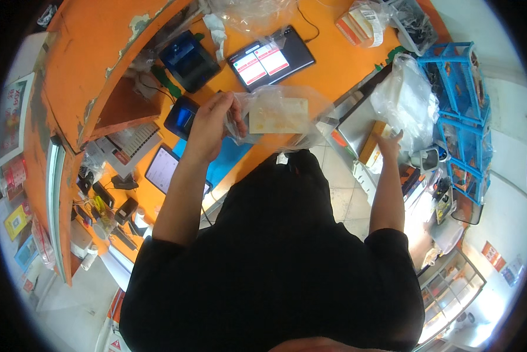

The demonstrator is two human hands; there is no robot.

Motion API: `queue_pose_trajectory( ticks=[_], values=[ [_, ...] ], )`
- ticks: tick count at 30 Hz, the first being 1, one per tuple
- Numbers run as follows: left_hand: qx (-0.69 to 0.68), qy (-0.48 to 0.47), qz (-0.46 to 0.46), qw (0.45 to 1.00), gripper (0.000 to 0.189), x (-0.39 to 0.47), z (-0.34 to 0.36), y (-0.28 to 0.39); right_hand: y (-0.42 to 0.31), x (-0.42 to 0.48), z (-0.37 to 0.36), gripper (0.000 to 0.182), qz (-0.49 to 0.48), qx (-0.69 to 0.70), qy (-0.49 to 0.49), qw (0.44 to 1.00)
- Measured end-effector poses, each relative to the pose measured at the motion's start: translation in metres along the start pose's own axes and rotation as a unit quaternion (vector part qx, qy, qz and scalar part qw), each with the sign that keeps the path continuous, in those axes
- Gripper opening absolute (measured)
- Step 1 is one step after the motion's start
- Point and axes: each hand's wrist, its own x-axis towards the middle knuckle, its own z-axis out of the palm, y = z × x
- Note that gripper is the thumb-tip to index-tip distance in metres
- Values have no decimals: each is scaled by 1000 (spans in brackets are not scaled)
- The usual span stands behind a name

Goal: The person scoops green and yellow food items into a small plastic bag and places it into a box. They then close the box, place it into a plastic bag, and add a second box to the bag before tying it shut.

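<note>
My left hand [217, 123] grips the edge of a clear plastic bag [285, 143], which spreads out to the right over the desk edge. A flat, pale yellow rectangular piece [279, 116] with faint stains shows through the film. Off to the right, my right hand [389, 143] has its fingers apart and appears to hold nothing. It is over a narrow brown cardboard box [373, 136], just below a pile of clear plastic bags [404, 97]; whether it touches either is hard to tell.
The orange desk [338, 70] carries a lit tablet [272, 57], a dark blue device [188, 59], a smaller black device [182, 116] and another tablet [162, 167]. Blue plastic racks [459, 114] stand at right beside a metal container [425, 159]. An orange partition [92, 57] rises at left.
</note>
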Motion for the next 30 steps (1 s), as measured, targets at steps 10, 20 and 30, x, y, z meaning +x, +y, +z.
queue_pose_trajectory(
  ticks=[10, 20, 30],
  values=[
    [40, -12, -10, 999, 33, -3, 10, -22, -177, -181, -181, 91, -366, 316, -225, 846],
    [136, 127, 84, 979, 36, 35, -5, -49, -320, -246, -44, 93, -681, 131, -136, 708],
    [-43, 49, 15, 998, 31, 21, -7, -58, -306, -242, -22, 112, -662, 212, -30, 718]
  ],
)
